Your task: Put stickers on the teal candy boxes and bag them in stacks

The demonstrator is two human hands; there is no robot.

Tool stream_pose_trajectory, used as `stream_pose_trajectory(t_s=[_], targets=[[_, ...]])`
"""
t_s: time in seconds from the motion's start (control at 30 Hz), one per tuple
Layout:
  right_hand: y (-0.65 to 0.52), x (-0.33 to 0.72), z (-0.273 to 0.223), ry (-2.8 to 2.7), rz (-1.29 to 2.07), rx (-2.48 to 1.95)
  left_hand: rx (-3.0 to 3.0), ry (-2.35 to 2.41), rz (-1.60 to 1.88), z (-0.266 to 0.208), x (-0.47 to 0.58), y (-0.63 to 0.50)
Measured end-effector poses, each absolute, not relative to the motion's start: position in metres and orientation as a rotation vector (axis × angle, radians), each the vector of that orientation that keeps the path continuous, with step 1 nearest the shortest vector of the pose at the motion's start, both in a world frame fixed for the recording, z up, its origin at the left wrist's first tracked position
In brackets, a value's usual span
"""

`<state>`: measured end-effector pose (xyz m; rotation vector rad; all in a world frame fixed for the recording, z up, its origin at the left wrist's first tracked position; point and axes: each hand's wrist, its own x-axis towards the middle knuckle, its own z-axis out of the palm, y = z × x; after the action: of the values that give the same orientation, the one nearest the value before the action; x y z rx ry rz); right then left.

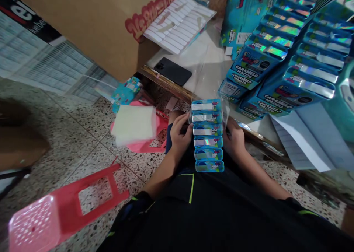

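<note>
A row of several small blue candy packs (208,142) stands in front of my body, silver strips along their tops. Clear plastic wrap (206,75) reaches from the far end of the row towards the table. My left hand (181,132) grips the row from its left side, fingers curled and thumb against the packs. On the opposite side my right hand (234,137) is closed against the row and the plastic. Its fingertips are partly hidden behind the packs.
Stacked blue candy boxes (265,60) stand on the table (190,91) at the right. A black phone (173,71) and label sheets (179,23) lie near a cardboard box (91,20). Clear sheets (135,125) rest on a pink stool (162,134). Another pink stool (66,211) is at lower left.
</note>
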<state>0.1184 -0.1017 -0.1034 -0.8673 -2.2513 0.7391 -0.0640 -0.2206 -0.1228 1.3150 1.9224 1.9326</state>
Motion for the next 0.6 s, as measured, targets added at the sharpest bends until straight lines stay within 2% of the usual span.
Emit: stream_pose_trajectory(t_s=[0.37, 0.6], targets=[[-0.106, 0.106, -0.107, -2.192, 0.733, -0.839, 0.712, 1.708, 2.031, -0.13, -0.052, -0.206], [-0.103, 0.11, -0.11, -2.207, 0.74, -0.816, 1.014, 1.903, 1.877, -0.148, -0.067, -0.205]])
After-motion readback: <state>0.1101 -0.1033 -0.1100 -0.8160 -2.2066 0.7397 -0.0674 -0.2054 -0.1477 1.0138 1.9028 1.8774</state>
